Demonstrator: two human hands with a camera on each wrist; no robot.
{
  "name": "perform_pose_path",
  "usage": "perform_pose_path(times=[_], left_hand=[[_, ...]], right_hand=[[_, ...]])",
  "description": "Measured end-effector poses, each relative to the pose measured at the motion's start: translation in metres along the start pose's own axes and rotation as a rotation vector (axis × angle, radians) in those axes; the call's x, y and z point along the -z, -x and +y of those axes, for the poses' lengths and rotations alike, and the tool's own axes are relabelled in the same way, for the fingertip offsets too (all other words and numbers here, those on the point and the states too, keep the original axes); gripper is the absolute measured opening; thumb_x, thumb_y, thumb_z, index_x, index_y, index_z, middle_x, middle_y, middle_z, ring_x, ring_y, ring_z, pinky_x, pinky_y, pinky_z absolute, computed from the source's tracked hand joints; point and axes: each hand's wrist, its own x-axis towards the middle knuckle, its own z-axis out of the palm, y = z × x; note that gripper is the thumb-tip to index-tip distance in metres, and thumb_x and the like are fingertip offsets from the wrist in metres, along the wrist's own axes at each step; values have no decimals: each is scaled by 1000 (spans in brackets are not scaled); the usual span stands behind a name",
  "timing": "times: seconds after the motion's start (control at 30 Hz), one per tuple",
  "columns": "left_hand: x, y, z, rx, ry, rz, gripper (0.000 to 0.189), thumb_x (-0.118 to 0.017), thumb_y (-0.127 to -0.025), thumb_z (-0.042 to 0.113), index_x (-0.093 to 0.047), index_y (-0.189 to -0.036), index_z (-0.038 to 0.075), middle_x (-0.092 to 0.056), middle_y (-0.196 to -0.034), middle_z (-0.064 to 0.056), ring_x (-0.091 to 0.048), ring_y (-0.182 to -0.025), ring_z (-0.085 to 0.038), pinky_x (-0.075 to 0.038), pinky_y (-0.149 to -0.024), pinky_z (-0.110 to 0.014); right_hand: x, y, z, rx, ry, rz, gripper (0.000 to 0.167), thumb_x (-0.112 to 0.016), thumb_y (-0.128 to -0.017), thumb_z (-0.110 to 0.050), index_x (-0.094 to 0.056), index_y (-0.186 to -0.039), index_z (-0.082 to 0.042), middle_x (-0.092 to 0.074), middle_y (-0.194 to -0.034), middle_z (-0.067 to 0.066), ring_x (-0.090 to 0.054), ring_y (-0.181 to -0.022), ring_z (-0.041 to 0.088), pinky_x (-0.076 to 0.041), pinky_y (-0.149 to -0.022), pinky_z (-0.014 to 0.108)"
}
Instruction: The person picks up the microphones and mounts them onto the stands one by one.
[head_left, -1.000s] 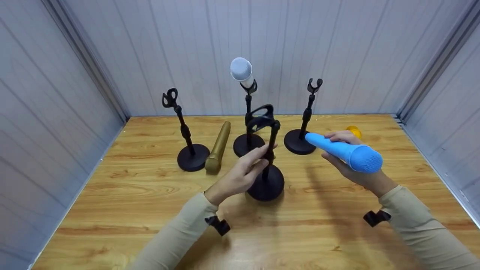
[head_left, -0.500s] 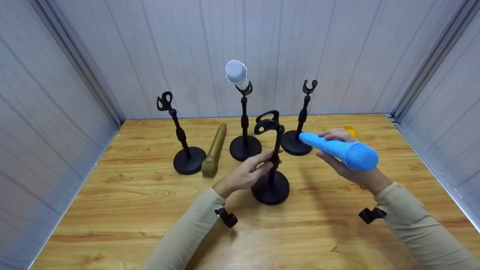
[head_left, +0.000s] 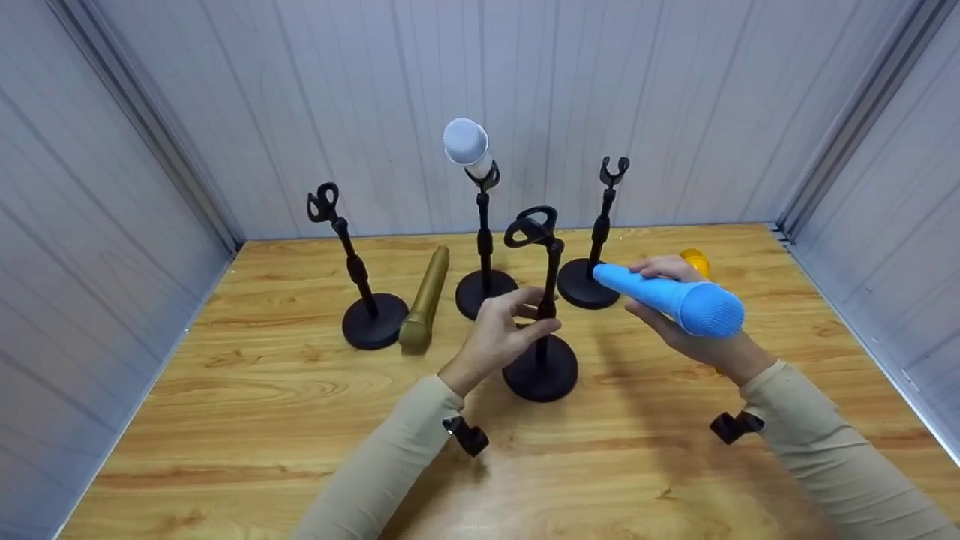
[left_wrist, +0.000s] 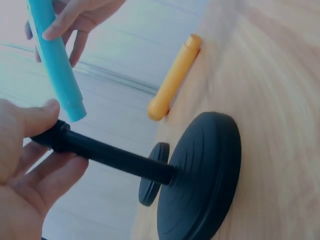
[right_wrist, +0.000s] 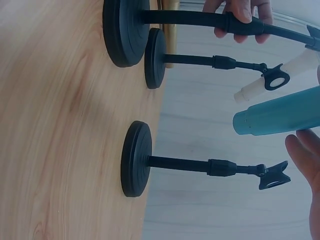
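Note:
My left hand (head_left: pixel 499 337) holds the pole of the nearest black microphone stand (head_left: pixel 540 371), thumb and fingers around the collar at mid-pole. The round base of that stand is down on the table, and its clip at the top holds nothing. My right hand (head_left: pixel 686 330) grips a light blue microphone (head_left: pixel 667 296) by its handle, tilted, with its mesh head toward me. In the left wrist view the tail of the blue microphone (left_wrist: pixel 60 70) hangs close over my left thumb. The right wrist view shows the handle (right_wrist: pixel 280 112) and part of my right hand (right_wrist: pixel 307 155).
Behind stand a middle stand (head_left: pixel 484 292) bearing a white microphone (head_left: pixel 466 142), and bare-clipped stands at left (head_left: pixel 375 319) and right (head_left: pixel 589 283). A gold microphone (head_left: pixel 424 300) lies by the left stand. An orange-yellow microphone (left_wrist: pixel 175 77) lies on the table (head_left: pixel 300 435) at right, partly behind my right hand.
The nearest stand has shifted slightly right and its clip has turned a little. My left thumb and fingers have spread somewhat on the pole. My right hand still grips the blue microphone.

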Motion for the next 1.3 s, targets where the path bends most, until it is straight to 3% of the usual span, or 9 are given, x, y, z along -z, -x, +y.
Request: perform_pose_path(times=[0.2, 0.43, 0.6, 0.7, 0.8, 0.9, 1.1, 1.3], left_hand=[[1, -10, -5, -30, 50, -120, 35, -66, -96, -3, -62, -131, -6, -67, -124, -20, -67, -109, -35, -55, -92, -32], [1, -13, -8, 3, 71, -160, 36, -63, -101, 7, -59, -136, 0, -65, -130, -14, -65, -117, -25, -54, -94, -29], [0, -6, 0, 29, -20, -75, 43, -68, -100, 20, -57, -139, 4, -63, -129, -10, -65, -113, -20, -57, -85, -28], [-3, -4, 6, 4, -120, 18, 47, -75, -95, 27, -60, -134, 6, -65, -122, -7, -66, -105, -15, -58, -81, -26], [-5, -5, 10, -32, -178, 78, 41, -79, -92, 25, -66, -126, 5, -68, -113, -6, -69, -98, -14, -58, -79, -24], [-7, -7, 11, -57, -193, 91, 33, -78, -92, 17, -69, -120, 3, -71, -108, -7, -71, -96, -15, -57, -79, -22], [-8, -9, 12, -69, -158, 69, 31, -75, -93, 5, -67, -122, 1, -72, -110, -14, -72, -97, -18, -57, -80, -21], [-10, -7, 13, -42, -155, 74, 30, -75, -94, 9, -67, -122, 3, -70, -111, -10, -72, -96, -18, -58, -77, -24]], right_hand=[[2, -2, -4, -40, -6, -3, 42, -80, -87, -4, -58, -120, 8, -62, -123, 23, -57, -120, 23, -43, -104, 30], [1, -5, -9, -69, 15, -2, 48, -81, -83, 5, -55, -122, 7, -61, -124, 23, -57, -122, 19, -44, -105, 30], [2, -8, -12, -63, 10, 7, 46, -80, -86, -1, -54, -123, 7, -61, -124, 24, -58, -122, 22, -45, -105, 31], [3, -10, -12, -48, 9, 16, 46, -78, -92, -13, -52, -124, 8, -61, -125, 24, -58, -122, 22, -45, -105, 30], [1, -12, -11, -29, 7, 40, 51, -73, -96, -24, -50, -125, 10, -60, -124, 26, -57, -122, 22, -44, -104, 30], [-2, -16, -10, -12, -9, 84, 54, -72, -97, -25, -46, -126, 12, -59, -123, 29, -58, -121, 24, -45, -104, 32], [-5, -24, -12, -12, -21, 157, 60, -73, -95, -17, -36, -131, 14, -62, -126, 25, -61, -120, 28, -46, -105, 37], [-2, -30, -19, -16, -48, 183, 64, -72, -95, -23, -33, -131, 14, -61, -126, 28, -61, -119, 30, -48, -104, 38]])
